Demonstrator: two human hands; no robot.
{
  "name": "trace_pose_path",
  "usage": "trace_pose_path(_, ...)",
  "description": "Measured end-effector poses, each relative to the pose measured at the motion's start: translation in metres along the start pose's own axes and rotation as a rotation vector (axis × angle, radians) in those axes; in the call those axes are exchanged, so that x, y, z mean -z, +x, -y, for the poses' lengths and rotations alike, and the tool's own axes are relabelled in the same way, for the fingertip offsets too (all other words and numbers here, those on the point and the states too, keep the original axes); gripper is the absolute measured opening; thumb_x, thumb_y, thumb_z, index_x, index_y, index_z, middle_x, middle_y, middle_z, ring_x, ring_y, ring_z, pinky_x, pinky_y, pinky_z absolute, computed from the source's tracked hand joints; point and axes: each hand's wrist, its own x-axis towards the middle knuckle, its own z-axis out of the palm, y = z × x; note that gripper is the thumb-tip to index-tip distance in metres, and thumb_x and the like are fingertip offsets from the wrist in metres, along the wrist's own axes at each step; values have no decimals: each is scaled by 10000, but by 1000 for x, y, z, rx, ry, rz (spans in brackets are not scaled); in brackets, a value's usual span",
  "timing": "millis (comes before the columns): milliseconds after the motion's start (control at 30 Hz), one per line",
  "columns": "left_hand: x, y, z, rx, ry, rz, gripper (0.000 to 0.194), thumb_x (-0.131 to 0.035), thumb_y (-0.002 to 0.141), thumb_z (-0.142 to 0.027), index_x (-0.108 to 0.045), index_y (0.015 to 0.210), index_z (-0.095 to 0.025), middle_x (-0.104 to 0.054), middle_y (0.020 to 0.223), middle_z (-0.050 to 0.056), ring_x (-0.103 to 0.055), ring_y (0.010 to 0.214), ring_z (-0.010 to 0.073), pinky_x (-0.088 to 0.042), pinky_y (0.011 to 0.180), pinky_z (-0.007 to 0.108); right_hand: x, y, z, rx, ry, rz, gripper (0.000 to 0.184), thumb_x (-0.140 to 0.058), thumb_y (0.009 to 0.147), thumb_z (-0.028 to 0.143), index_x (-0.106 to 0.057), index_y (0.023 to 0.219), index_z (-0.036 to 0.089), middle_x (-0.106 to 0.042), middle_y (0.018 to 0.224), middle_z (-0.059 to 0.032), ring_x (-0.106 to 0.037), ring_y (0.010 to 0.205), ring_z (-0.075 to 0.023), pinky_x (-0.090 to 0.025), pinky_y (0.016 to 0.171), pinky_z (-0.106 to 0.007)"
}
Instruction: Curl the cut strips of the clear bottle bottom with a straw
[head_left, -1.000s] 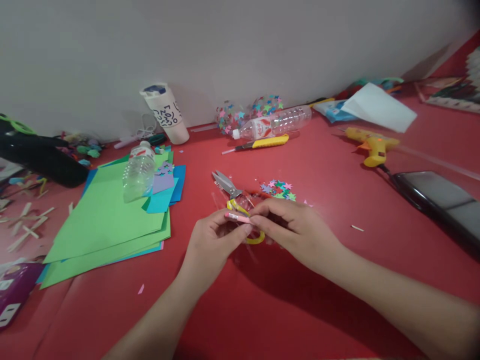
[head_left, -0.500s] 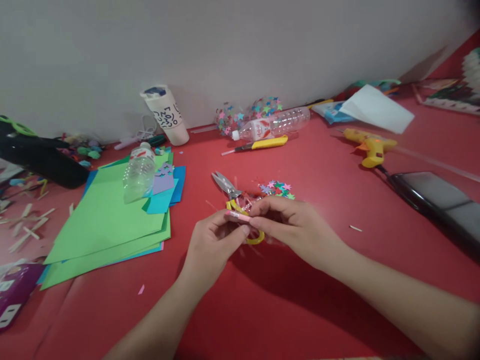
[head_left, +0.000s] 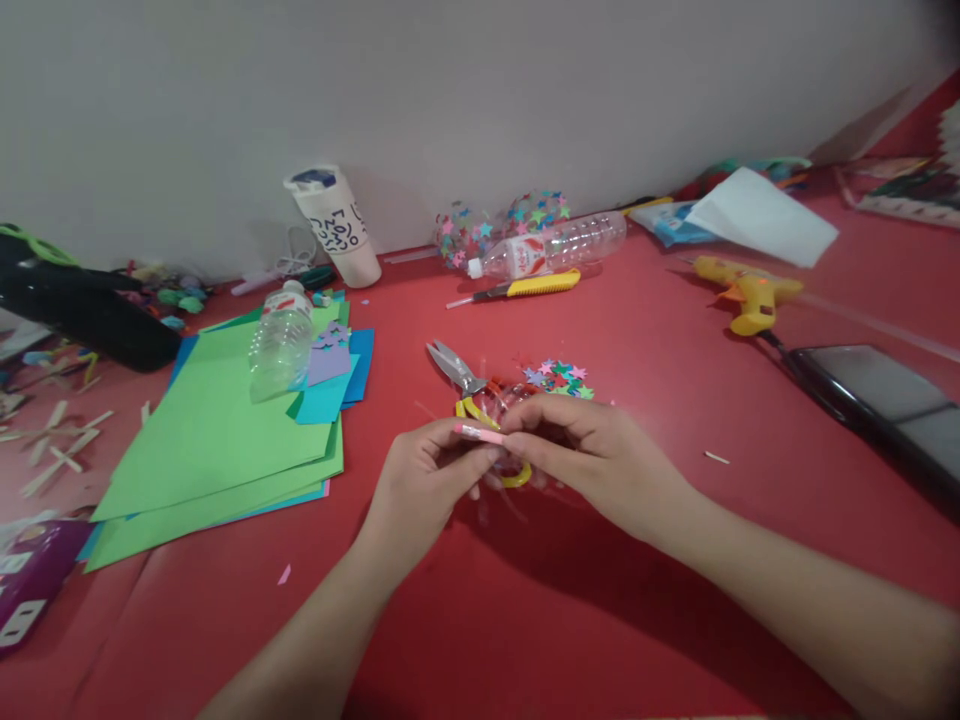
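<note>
Both of my hands hold a narrow pink piece (head_left: 487, 436) with a shiny pale patch near its left end; its exact kind I cannot make out. My left hand (head_left: 420, 480) pinches it from the left between thumb and fingers. From the right, my right hand (head_left: 600, 450) grips its other end, which the fingers cover. Scissors (head_left: 459, 372) with yellow handles lie beneath the hands, blades pointing away to the left. Clear plastic scraps (head_left: 495, 402) lie around the handles, partly hidden. Just beyond my right hand is a pile of coloured paper stars (head_left: 559, 377).
Green paper sheets (head_left: 217, 430) lie left, a cut clear bottle (head_left: 281, 345) on them. Along the wall stand a white tumbler (head_left: 341, 235) and a lying bottle (head_left: 555, 248), with a yellow box cutter (head_left: 544, 284) before it. A yellow glue gun (head_left: 750, 290) lies right.
The pink piece has turned slightly, so more of its face shows. Both hands keep their pinch at nearly the same place. The whole view has shifted slightly.
</note>
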Motion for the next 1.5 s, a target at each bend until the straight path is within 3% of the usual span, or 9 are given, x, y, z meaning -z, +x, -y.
trace_pose_path(200,0,0,3,-3,36,-38,62,-660,708,-179,-721,716,-170,-674,551,-18,-587,496,105,-464,505,206,-1,1,-1,40,-84,-29,123,-549,858,205,-629,765,187,-645,704,10,-582,629,-120,-441,568,-199)
trace_pose_path(500,-1,0,4,-10,11,-60,41,-670,695,-176,-710,685,-172,-666,537,-31,-575,475,92,-459,496,193,-1,-2,-2,143,-248,-63,149,-564,886,148,-645,770,196,-636,685,28,-561,574,-109,-404,567,-217)
trace_pose_path(1067,4,3,10,3,7,-15,80,-693,729,-226,-741,756,-168,-667,551,-14,-564,485,91,-442,486,192,0,-2,-4,109,-219,-41,167,-521,909,160,-633,791,193,-641,644,40,-599,525,-99,-458,563,-210)
trace_pose_path(1333,4,5,12,5,-29,-8,76,-692,732,-215,-745,760,-168,-659,542,-16,-557,491,81,-427,485,177,-1,-2,-1,112,-257,-60,134,-562,847,122,-631,756,194,-637,668,33,-549,553,-96,-400,516,-189)
trace_pose_path(1500,1,2,6,11,-47,13,60,-684,724,-190,-731,733,-154,-646,527,-24,-549,484,77,-435,487,172,-4,-4,-4,99,-282,-87,163,-553,822,137,-545,671,197,-540,594,46,-449,514,-91,-340,474,-186)
